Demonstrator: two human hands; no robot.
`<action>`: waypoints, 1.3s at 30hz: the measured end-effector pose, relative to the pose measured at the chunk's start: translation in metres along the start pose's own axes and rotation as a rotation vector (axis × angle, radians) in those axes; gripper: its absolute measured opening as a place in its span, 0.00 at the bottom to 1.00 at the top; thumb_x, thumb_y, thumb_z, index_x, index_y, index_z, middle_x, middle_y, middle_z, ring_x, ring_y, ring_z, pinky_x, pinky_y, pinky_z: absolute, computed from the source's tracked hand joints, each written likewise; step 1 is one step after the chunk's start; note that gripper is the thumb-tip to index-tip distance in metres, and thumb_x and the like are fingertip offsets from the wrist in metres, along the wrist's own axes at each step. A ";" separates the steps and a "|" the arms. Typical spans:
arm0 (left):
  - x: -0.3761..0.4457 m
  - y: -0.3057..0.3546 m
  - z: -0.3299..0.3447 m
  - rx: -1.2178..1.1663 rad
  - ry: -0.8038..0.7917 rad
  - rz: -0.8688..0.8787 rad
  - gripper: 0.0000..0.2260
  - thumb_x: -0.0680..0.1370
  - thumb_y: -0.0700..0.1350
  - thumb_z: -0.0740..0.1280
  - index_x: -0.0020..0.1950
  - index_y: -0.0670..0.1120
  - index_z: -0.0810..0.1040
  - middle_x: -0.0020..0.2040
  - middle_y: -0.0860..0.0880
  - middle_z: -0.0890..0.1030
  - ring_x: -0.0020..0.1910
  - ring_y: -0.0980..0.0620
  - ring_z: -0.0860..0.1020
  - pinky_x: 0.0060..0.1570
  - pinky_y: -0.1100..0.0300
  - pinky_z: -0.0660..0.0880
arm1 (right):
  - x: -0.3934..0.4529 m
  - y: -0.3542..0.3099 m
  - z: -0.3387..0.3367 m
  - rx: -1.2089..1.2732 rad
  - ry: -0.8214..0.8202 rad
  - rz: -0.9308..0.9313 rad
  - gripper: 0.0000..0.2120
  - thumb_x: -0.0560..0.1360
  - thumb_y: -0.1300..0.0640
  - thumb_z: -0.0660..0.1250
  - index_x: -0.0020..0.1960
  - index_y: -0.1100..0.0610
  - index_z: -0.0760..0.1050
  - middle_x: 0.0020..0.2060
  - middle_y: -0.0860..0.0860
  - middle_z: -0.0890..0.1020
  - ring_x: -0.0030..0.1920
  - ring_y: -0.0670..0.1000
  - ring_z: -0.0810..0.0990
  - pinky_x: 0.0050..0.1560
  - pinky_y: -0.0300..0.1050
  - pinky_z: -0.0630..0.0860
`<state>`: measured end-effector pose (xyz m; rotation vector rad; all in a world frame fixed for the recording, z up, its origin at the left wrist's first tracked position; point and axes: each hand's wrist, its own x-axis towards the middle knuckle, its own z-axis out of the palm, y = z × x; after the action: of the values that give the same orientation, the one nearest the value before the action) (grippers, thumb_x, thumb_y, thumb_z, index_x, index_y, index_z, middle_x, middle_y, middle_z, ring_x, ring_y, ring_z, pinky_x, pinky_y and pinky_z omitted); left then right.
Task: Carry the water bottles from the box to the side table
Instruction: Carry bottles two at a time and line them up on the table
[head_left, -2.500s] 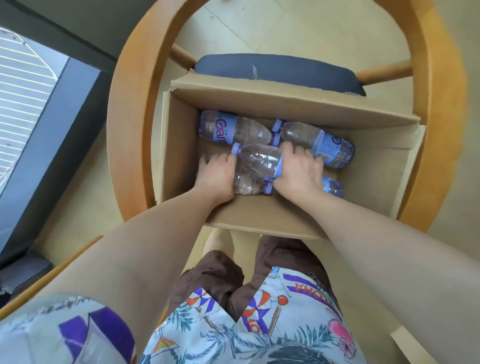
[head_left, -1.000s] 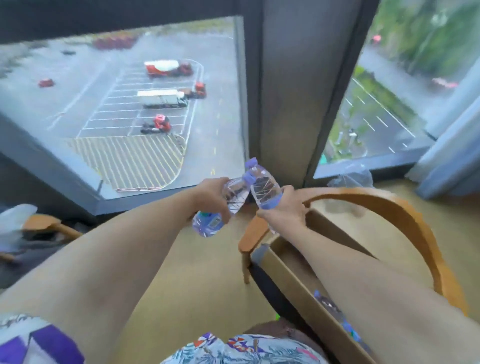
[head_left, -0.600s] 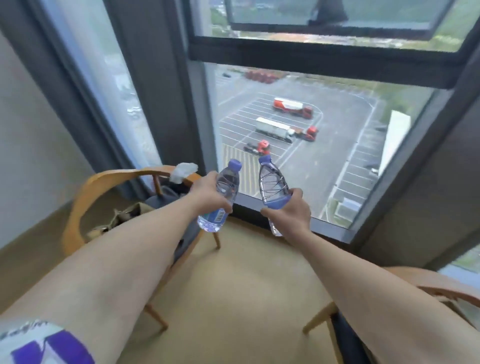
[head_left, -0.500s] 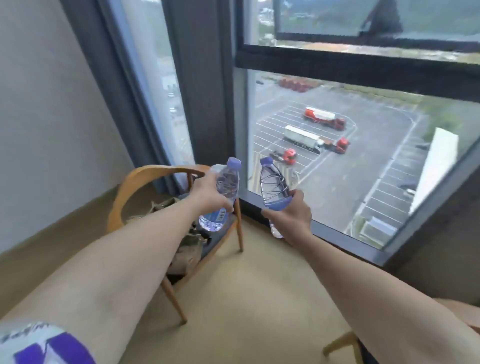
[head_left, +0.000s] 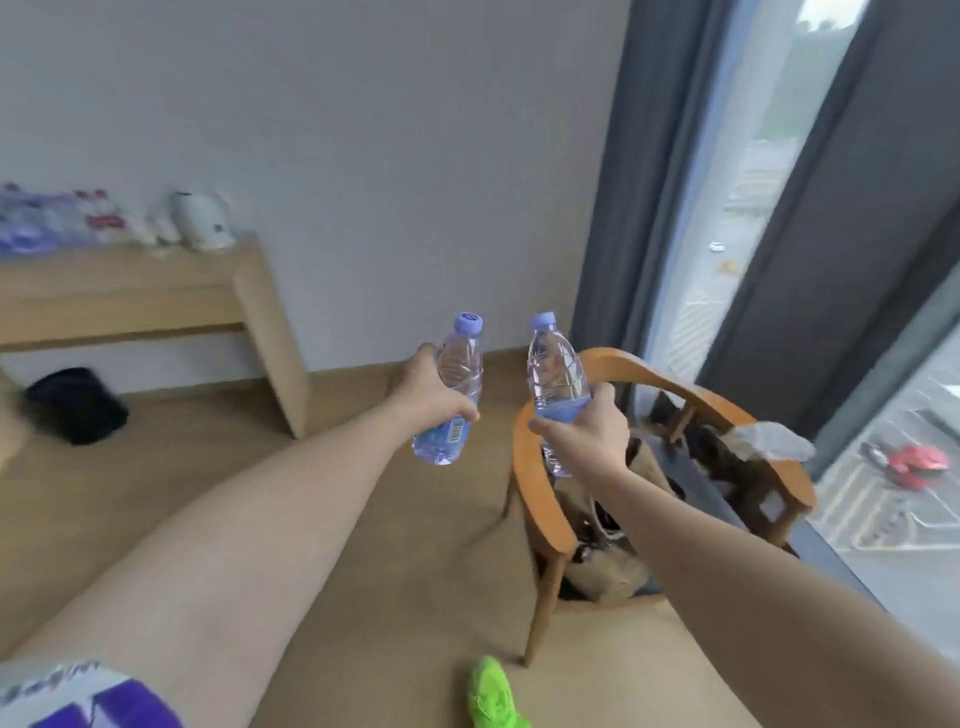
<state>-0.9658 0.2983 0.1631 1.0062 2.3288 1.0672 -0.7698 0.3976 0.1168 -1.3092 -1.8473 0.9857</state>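
I hold two clear plastic water bottles upright in front of me, one in each hand. My left hand (head_left: 434, 397) wraps the left bottle (head_left: 451, 395), ribbed, with a lilac cap and a blue label. My right hand (head_left: 584, 431) grips the right bottle (head_left: 557, 379) around its label, fingers curled tight. Both bottles hang in the air over a tan floor. A pale wooden side table (head_left: 156, 296) stands well apart at left, blurred bottles on top. One curved wooden chair (head_left: 675, 410) sits just beyond my right hand.
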 end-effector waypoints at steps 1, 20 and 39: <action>0.008 -0.013 -0.016 0.002 0.039 -0.030 0.33 0.51 0.52 0.81 0.52 0.56 0.70 0.46 0.58 0.78 0.44 0.61 0.76 0.36 0.61 0.73 | 0.009 -0.011 0.023 0.015 -0.046 -0.017 0.31 0.56 0.44 0.76 0.53 0.49 0.66 0.43 0.43 0.78 0.45 0.49 0.79 0.42 0.47 0.75; 0.149 -0.157 -0.257 -0.040 0.545 -0.427 0.31 0.55 0.45 0.83 0.54 0.47 0.73 0.51 0.50 0.80 0.51 0.50 0.79 0.50 0.50 0.81 | 0.127 -0.229 0.370 0.136 -0.601 -0.318 0.29 0.58 0.48 0.78 0.53 0.50 0.66 0.41 0.42 0.79 0.44 0.52 0.79 0.44 0.47 0.75; 0.335 -0.369 -0.518 -0.092 0.652 -0.502 0.32 0.56 0.47 0.84 0.55 0.47 0.73 0.50 0.52 0.79 0.49 0.50 0.80 0.49 0.50 0.82 | 0.146 -0.437 0.714 0.244 -0.716 -0.297 0.34 0.55 0.44 0.78 0.54 0.52 0.67 0.43 0.44 0.80 0.45 0.51 0.81 0.42 0.49 0.78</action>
<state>-1.6628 0.1242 0.1918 -0.0101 2.7615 1.3991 -1.6130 0.2987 0.1503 -0.5326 -2.2467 1.5810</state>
